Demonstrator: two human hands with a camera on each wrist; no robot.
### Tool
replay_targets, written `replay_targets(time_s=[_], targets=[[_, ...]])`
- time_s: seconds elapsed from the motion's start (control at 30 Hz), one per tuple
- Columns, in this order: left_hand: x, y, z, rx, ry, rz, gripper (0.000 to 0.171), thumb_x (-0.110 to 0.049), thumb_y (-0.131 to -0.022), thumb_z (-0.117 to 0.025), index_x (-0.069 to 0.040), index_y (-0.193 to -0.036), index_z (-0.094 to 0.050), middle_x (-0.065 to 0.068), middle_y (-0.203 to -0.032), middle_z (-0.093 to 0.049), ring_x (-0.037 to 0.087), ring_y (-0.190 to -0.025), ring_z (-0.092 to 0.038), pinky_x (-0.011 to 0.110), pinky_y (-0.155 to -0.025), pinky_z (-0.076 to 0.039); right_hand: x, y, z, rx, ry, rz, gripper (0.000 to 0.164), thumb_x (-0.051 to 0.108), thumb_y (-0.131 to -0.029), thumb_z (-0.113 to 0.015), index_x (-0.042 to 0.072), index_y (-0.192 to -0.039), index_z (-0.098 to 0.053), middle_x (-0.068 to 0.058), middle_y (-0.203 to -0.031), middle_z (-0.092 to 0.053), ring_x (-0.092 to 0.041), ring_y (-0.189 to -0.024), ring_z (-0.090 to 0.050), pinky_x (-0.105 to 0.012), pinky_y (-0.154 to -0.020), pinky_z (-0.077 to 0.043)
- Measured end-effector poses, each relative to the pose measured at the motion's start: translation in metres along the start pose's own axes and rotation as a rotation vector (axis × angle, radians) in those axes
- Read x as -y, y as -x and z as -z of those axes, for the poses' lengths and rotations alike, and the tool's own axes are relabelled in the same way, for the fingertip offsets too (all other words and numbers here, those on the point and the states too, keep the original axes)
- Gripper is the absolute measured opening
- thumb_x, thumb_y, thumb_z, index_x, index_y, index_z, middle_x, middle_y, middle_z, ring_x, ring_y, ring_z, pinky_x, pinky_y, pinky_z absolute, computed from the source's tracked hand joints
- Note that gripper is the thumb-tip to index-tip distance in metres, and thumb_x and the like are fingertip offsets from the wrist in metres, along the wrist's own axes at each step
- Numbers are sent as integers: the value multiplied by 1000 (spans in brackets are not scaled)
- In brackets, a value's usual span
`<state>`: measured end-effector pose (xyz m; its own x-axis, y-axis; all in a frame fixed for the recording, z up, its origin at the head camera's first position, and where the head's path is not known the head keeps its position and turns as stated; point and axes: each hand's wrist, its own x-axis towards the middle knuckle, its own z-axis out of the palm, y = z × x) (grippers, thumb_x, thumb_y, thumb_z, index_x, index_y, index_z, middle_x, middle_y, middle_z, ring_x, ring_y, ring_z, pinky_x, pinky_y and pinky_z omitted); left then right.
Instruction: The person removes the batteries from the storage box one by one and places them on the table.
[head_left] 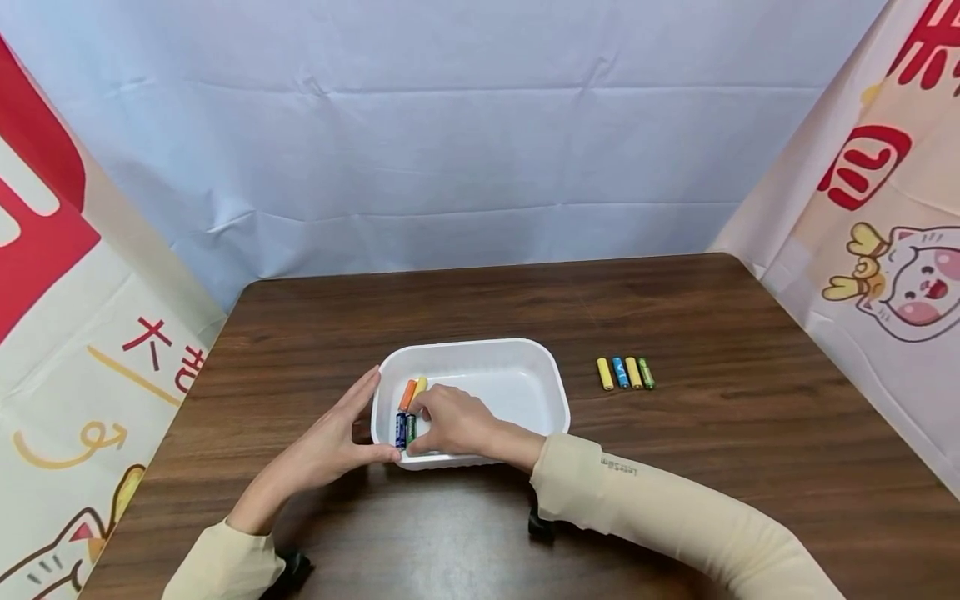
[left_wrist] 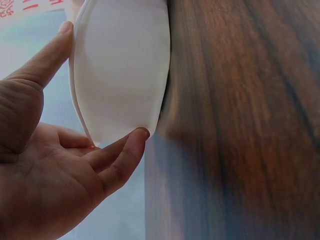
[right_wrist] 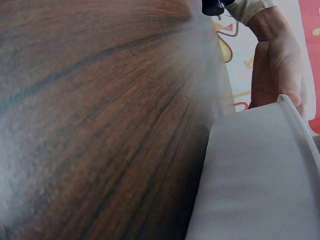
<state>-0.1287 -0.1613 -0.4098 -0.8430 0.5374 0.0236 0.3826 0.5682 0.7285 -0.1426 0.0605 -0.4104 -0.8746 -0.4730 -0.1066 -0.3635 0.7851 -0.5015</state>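
A white plastic bin [head_left: 517, 400] stands on the table, with several batteries at its left end. My left hand [head_left: 330, 446] holds that end from outside, thumb at the near corner and fingers along the far part of the side. In the left wrist view, the thumb meets the rim of the bin [left_wrist: 120, 65]. My right hand [head_left: 457, 423] reaches inside, thumb and forefinger curled about the ends of a green battery [head_left: 410, 427]. Beside it lies a dark blue battery [head_left: 401, 431]; an orange battery [head_left: 407, 396] and a yellow battery [head_left: 421, 385] are farther back.
To the right of the bin, a yellow battery [head_left: 604, 374], a blue battery [head_left: 620, 372], another yellow battery [head_left: 633, 372] and a green battery [head_left: 647, 373] lie in a row on the brown wooden table [head_left: 712, 467]. A pale cloth [head_left: 480, 167] hangs behind the table.
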Motion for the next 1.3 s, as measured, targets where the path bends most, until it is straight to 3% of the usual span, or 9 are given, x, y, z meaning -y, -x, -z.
replay_targets(time_s=[0.3,0.57,0.63,0.83,0.93,1.1,1.3], targets=[[0,2,2,18,8,13,115,-43,-85,-86,-3,-165,-15,21,-171,-11,43,-150,-26,65,-112,-31,4,-2,-2,-4,86,14,44,38,-79,-91,12,-110,-77,7,-87,-65,-8,-76,-53,-25,-63,-45],[1,2,1,25,27,18,114,-42,-85,-85,-3,-165,-14,21,-171,-10,42,-149,-28,63,-110,-34,4,-1,-3,13,134,23,49,37,-80,-92,12,-119,-76,6,-96,-66,-9,-84,-53,-27,-69,-47],[1,2,1,22,23,14,114,-42,-85,-85,-3,-165,-14,21,-171,-10,42,-149,-28,63,-111,-34,3,-2,-2,24,126,17,48,37,-81,-91,12,-119,-75,6,-94,-64,-9,-83,-52,-26,-68,-46],[0,1,0,6,13,11,115,-43,-84,-86,-1,-164,-16,21,-170,-12,40,-149,-28,61,-113,-32,2,0,6,17,27,-30,33,30,-80,-89,10,-98,-69,5,-77,-55,-10,-70,-48,-25,-58,-39],[0,1,0,4,13,12,114,-42,-84,-87,0,-164,-17,21,-170,-13,39,-148,-30,60,-112,-33,0,4,10,24,-28,-35,33,28,-79,-87,10,-98,-67,5,-79,-56,-9,-71,-49,-24,-61,-40],[-2,1,1,14,23,36,115,-42,-83,-87,-1,-165,-16,19,-171,-12,39,-148,-30,60,-113,-32,-2,17,31,18,-146,10,35,22,-78,-84,6,-106,-69,-1,-89,-63,-11,-79,-53,-25,-71,-45],[-1,0,1,15,29,44,117,-41,-82,-88,-1,-165,-15,19,-171,-11,36,-147,-32,58,-112,-33,-18,44,77,-62,-242,133,38,14,-79,-79,-1,-112,-68,-6,-97,-67,-21,-90,-61,-28,-81,-51]])
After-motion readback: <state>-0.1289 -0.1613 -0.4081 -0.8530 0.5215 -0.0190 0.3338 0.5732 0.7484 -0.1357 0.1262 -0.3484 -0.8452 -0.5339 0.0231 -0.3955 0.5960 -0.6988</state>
